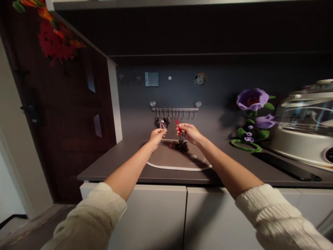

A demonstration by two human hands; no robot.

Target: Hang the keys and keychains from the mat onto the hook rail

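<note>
Both my arms reach forward over a dark counter point(109, 166). My left hand point(156, 135) is closed in a pinch on a pink key tag point(162, 124) just below a wall hook rail point(174, 109) where other keys point(158, 121) hang. My right hand point(189, 132) is closed on a red key tag point(178, 125), with a key dangling under it. A small pile of dark keys point(180, 146) lies on a mat point(179, 161) below my hands.
A dark wooden door point(59, 114) stands at the left. Purple artificial flowers point(252, 118) and a large white appliance point(304, 128) stand on the counter at the right. White cabinet doors point(166, 215) are below the counter.
</note>
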